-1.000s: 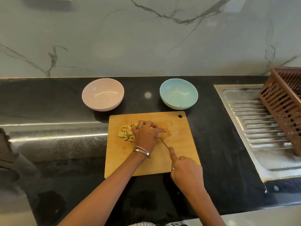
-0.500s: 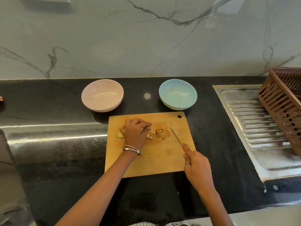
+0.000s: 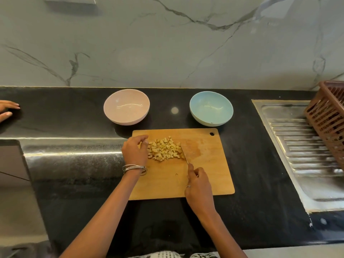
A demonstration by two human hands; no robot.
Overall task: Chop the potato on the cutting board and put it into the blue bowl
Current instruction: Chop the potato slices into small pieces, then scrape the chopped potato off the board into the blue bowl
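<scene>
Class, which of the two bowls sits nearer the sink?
The blue bowl, right of the pink bowl and closest to the steel sink.

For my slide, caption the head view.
Knife in right hand beside diced potato on cutting board; blue bowl empty.

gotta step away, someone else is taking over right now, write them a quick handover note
Left hand: fingers curled at the left edge of the potato pieces, nothing clearly gripped.
Right hand: grips the knife, blade against the right side of the pile.
Potato is diced and heaped on the cutting board.
Blue bowl sits behind the board, empty; pink bowl to its left, also empty.
Left: move the pieces into the blue bowl.
</scene>
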